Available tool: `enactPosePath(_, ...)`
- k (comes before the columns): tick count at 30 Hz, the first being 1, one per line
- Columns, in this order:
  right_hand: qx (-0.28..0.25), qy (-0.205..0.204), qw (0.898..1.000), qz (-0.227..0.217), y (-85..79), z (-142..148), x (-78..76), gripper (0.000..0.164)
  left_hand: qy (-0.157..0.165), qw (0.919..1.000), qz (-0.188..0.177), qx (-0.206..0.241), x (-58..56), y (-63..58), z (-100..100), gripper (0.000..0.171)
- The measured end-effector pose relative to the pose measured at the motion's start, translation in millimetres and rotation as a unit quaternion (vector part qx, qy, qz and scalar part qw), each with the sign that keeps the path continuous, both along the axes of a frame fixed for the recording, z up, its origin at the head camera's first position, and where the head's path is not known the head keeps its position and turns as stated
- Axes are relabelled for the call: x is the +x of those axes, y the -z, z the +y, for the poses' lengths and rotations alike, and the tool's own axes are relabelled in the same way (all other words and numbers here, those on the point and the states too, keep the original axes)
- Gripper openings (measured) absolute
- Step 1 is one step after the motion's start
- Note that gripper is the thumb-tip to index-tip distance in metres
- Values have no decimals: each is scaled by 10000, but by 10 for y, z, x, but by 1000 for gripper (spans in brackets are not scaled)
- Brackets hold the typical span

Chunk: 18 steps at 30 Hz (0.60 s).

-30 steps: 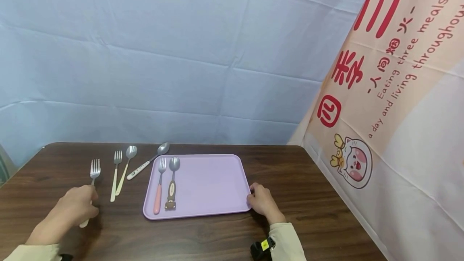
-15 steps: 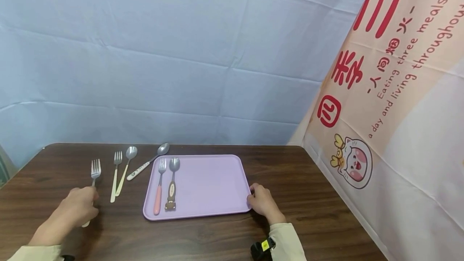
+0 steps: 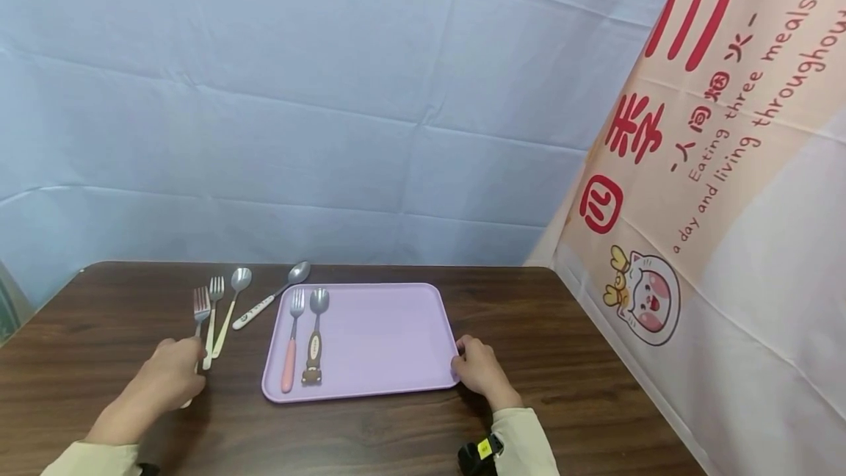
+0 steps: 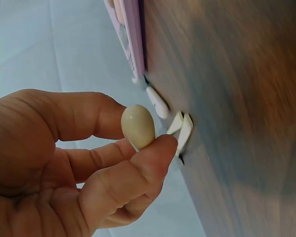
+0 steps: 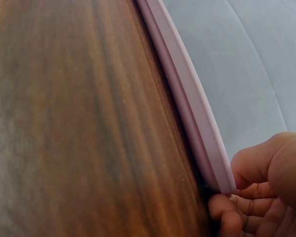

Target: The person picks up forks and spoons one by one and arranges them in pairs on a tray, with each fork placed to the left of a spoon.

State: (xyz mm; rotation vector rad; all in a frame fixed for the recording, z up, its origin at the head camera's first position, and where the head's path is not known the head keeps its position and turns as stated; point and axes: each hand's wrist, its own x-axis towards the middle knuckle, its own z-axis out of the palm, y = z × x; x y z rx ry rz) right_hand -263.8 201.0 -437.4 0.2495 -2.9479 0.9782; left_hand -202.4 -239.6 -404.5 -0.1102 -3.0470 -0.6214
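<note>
My left hand (image 3: 167, 379) pinches the pale handle of a fork (image 3: 201, 304), its tines pointing away from me. In the left wrist view the rounded cream end of the fork handle (image 4: 138, 127) shows between thumb and fingers. Just right of that hand lie another fork (image 3: 211, 322) and a spoon (image 3: 231, 312), both with cream handles. My right hand (image 3: 481, 372) holds the near right corner of a lilac tray (image 3: 390, 336); the right wrist view shows thumb and fingers on either side of its rim (image 5: 209, 143). On the tray's left part lie a pink-handled fork (image 3: 288, 358) and a bear-handled spoon (image 3: 313, 347).
A spoon with a patterned white handle (image 3: 254, 312) lies slanted by the tray's far left corner. All this is on a dark wooden table (image 3: 317, 439). Behind hangs a pale blue cloth (image 3: 297, 131), and a printed cloth (image 3: 727, 189) hangs along the right side.
My left hand has moved right with the fork, so the fork now sits close beside the cream-handled fork. The right hand and the tray have stayed put.
</note>
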Motion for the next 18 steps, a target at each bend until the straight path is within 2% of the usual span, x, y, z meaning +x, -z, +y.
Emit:
enactPosePath(9,-8,10,10000,-42,1,-3,-2,20,131,9989,438,59,-59,5,200,26)
enactPosePath(18,-21,-52,10000,68,21,16,-9,19,294,9976,613,121,-135,4,405,25)
